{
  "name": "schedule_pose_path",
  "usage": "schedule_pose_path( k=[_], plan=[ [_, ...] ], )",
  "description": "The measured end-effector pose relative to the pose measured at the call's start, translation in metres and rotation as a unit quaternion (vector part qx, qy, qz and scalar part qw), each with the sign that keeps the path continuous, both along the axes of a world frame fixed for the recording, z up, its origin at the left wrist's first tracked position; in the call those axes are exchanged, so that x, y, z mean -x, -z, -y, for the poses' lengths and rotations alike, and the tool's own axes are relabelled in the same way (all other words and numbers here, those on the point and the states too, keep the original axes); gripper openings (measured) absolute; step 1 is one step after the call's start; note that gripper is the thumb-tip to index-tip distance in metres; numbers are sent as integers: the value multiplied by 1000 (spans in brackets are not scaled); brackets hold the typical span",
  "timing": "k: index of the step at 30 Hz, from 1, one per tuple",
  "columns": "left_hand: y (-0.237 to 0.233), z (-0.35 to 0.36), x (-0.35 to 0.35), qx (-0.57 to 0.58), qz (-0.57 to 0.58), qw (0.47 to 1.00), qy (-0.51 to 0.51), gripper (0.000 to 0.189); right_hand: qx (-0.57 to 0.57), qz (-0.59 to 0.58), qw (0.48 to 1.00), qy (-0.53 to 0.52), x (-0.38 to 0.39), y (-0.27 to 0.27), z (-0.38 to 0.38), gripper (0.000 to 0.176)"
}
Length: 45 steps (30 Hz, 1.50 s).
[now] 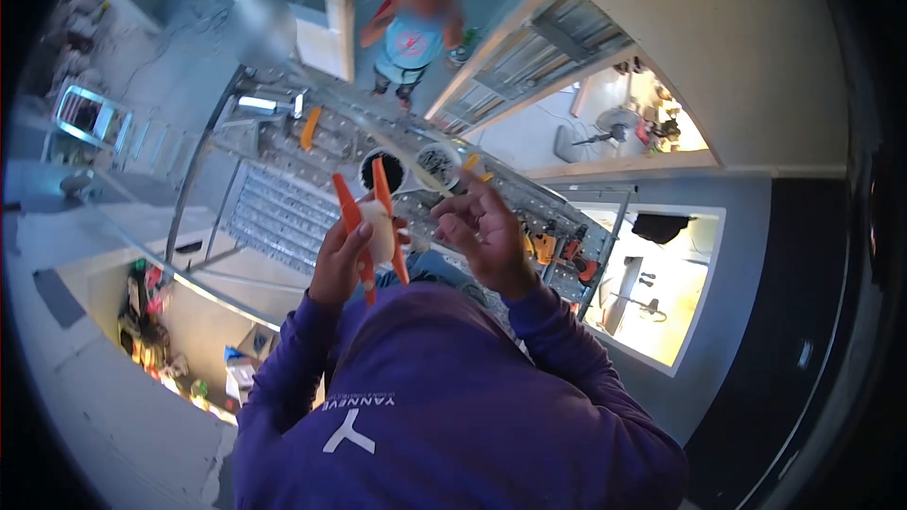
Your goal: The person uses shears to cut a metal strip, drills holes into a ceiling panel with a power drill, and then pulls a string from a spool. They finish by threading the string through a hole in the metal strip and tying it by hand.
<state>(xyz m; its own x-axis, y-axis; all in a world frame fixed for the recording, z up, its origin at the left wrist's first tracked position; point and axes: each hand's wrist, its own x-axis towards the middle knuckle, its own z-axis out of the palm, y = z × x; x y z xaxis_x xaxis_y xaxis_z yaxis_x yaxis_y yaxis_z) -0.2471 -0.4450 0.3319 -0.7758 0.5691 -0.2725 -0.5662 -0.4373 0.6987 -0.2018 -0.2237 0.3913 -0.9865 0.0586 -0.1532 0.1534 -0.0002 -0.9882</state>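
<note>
At far left, a metal ladder point(121, 130) stands beyond the scaffold platform point(335, 146), a perforated metal deck above an unfinished room. On the deck, left to right, lie a silver-coloured tool point(269, 105), an orange-yellow tool point(310, 127), a bucket with dark contents point(382, 170), a bucket with grey contents point(436, 164) and orange power tools point(562, 250). The left hand point(342, 253) closes around a white roll point(380, 231) flanked by orange arms point(348, 203), before the buckets. Beyond stands a person point(413, 40) in light blue. The right hand point(482, 231) is partly curled beside a blurred pale strip point(416, 170); whether it grips this cannot be told. The purple top point(453, 397) bears an inverted "Y" and "YANNEVE", with smaller, illegible lettering. At right, black cloth point(659, 228) hangs at a bright opening.
</note>
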Motion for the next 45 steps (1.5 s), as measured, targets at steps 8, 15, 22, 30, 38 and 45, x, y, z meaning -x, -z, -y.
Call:
schedule_pose_path(
  k=[8,15,22,30,38,45],
  plan=[
    [-16,1,-15,-51,32,998,-37,56,-75,-31,995,-61,-3,1,20,51],
    [-5,1,-27,17,27,999,-42,54,-184,-59,978,-81,0,2,28,22],
    [39,19,-33,187,-19,982,-8,36,-214,-91,971,-51,-6,10,27,18],
    [22,5,-12,121,-36,987,96,54,-152,-30,988,-18,-20,3,18,21],
    [-11,-6,-7,28,-48,989,137,67,-24,-160,950,269,-30,6,-87,51],
    [-5,16,-15,53,-62,995,63,58,-67,-228,776,584,-41,-84,-161,81]
  ],
)
